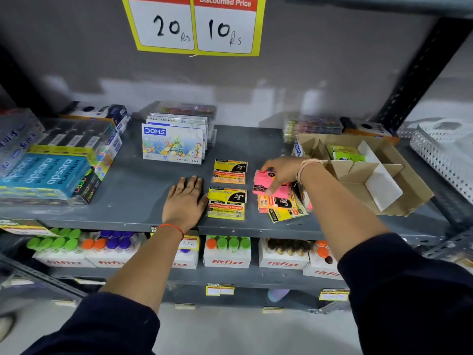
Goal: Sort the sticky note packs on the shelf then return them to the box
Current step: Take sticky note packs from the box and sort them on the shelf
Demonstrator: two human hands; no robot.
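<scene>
Two yellow sticky note packs lie flat on the grey shelf (122, 213), one (230, 171) behind the other (226, 203). My left hand (185, 201) rests palm down on the shelf, its thumb side touching the nearer yellow pack. My right hand (281, 172) grips a pink sticky note pack (261, 183), lifted over a loose pile of pink, orange and yellow packs (284, 203). The open cardboard box (399, 185) with dividers stands to the right and holds a green pack (344, 152) in its back compartment.
A stack of Doms oil pastel boxes (174, 143) stands behind the yellow packs. Apsara pencil boxes (48, 172) fill the left end. More stationery packs (314, 128) sit at the back right. Fitfizz bottle cartons (226, 252) line the shelf below.
</scene>
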